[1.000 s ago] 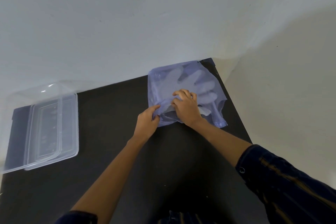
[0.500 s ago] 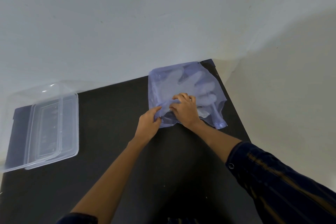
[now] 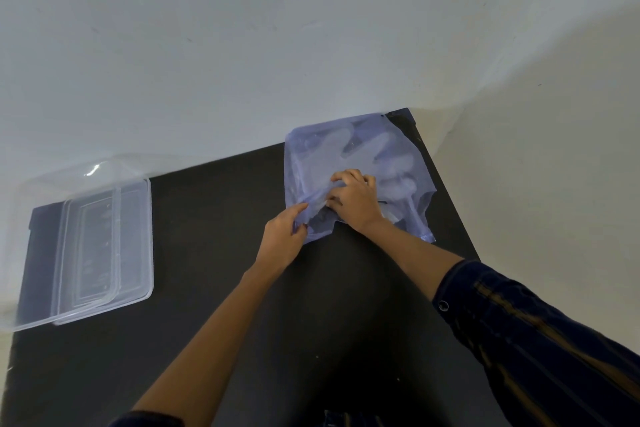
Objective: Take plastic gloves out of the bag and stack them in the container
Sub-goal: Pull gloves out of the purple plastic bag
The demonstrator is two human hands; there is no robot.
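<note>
The right hand (image 3: 355, 199) has its fingers (image 3: 341, 180) curled shut over the near mouth of the bag (image 3: 356, 170), bunching the film there; whether they have caught a glove as well as the bag cannot be told, since the tips are tucked under the fold; the left hand (image 3: 282, 236) is pinched closed on the bag's near-left lip, thumb against forefinger, holding it open.

The gloves (image 3: 367, 149) lie flat inside the bag, straight beyond the right fingers, toward the far edge of the black table (image 3: 214, 288); their finger-ends point far and right, so the long axis runs near to far, with the cuffs at the mouth under the right hand; that hand is clearly the nearer one for the draw, and the pull should come back along that axis toward the person.

The container (image 3: 104, 246), clear and open, sits well apart at the far left of the table, nearer the left hand's side.
</note>
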